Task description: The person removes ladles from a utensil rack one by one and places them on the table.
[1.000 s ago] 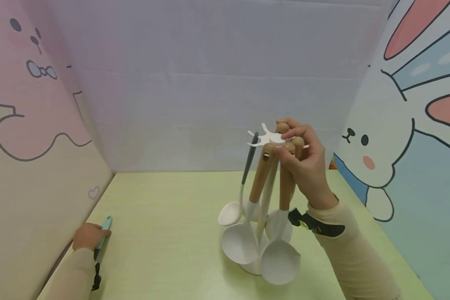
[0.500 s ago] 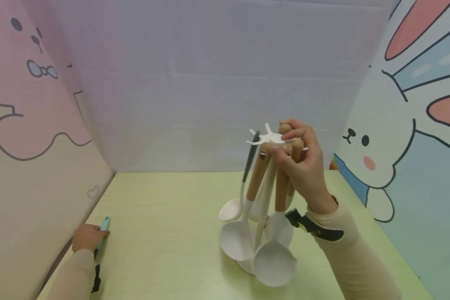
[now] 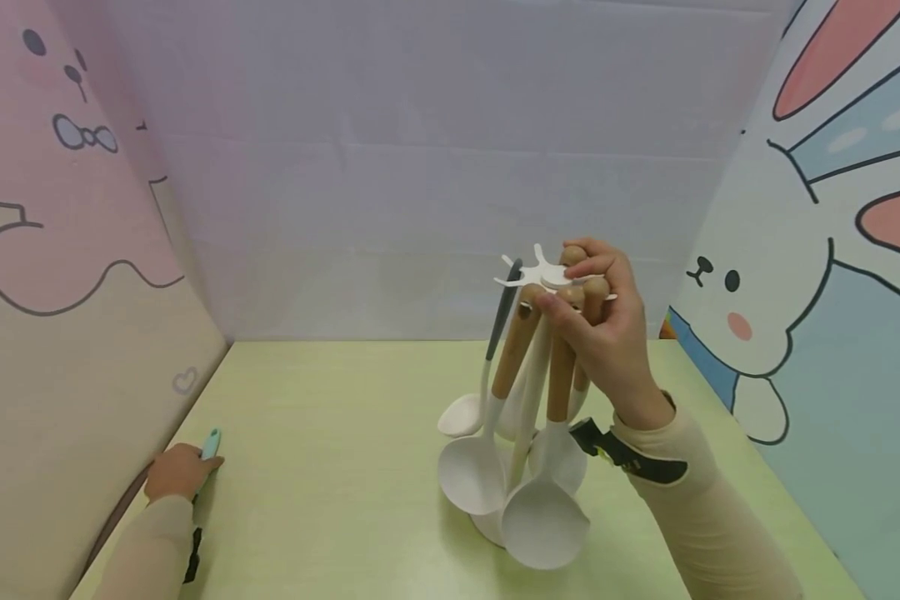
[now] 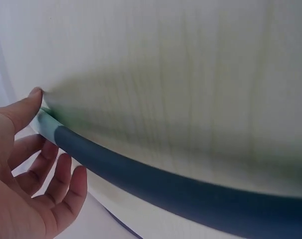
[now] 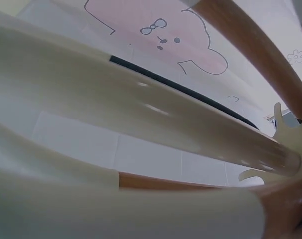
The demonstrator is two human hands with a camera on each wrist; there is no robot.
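On the right of the table stands a white utensil rack [image 3: 487, 527], its pole [image 5: 191, 129] crossing the right wrist view. Several utensils hang from its hooked top, among them a front white ladle [image 3: 546, 525] and a left white ladle [image 3: 471, 475], both with wooden handles. A white spoon [image 3: 461, 415] with a grey handle hangs behind them. My right hand [image 3: 607, 325] grips the rack's top hub among the handle ends. At the far left, my left hand [image 3: 176, 473] holds a mint-and-dark-blue handle [image 4: 141, 172] between thumb and fingers; its working end is out of sight.
The pale green tabletop [image 3: 330, 467] stretches between the hands. A plain pale wall sheet [image 3: 435, 183] closes off the back. Cartoon-printed panels stand close on both sides, the rabbit panel [image 3: 832, 333] on the right and the pink one [image 3: 45, 167] on the left.
The rack has turned a little under my right hand; its front ladles have swung slightly left. My left hand stays at the far left, still holding the handle.
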